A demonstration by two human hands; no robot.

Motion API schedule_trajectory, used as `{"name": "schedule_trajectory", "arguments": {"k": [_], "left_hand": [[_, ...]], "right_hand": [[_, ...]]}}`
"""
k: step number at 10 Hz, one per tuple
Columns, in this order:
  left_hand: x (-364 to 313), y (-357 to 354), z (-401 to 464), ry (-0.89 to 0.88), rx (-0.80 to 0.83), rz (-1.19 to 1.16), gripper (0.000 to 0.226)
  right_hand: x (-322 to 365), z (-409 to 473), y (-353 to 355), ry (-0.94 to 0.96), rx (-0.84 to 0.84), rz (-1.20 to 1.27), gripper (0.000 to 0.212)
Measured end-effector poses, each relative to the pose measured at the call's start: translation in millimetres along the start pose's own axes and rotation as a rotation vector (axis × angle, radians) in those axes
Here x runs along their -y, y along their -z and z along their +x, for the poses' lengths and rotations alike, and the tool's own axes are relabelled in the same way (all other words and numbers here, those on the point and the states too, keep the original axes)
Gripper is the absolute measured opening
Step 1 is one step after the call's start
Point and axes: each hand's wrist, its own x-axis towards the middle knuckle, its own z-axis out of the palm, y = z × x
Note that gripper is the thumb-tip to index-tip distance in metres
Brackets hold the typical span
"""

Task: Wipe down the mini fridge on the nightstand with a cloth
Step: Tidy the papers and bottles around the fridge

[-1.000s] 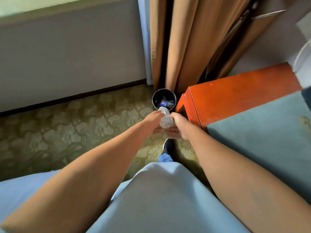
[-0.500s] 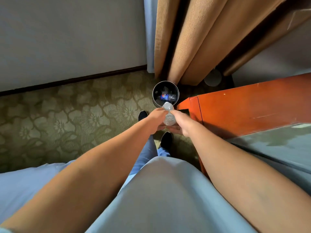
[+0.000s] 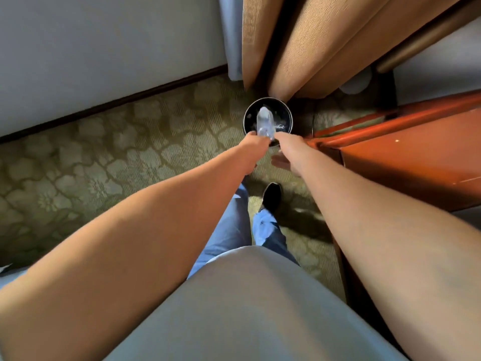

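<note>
In the head view, both hands, the left hand and right hand, pinch a clear bottle over the round bin, so it could slip and miss; no fridge or cloth shows.

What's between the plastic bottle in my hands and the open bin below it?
Nothing visible. The clear plastic bottle sits at the fingertips of the left hand and right hand, directly above the round black bin's open mouth, with no lid over it.
</note>
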Motion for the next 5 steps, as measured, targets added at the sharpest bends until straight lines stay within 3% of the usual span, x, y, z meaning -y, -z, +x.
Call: {"name": "schedule_trajectory", "arguments": {"k": [3,5], "left_hand": [[20,8,-10,0.016,0.076,-0.004,0.011],[31,-10,-48,-0.043,0.037,-0.050,0.041]], "right_hand": [[-16,-17,7,-0.011,0.054,-0.038,0.023],[-32,-51,26,0.066,0.092,-0.069,0.036]]}}
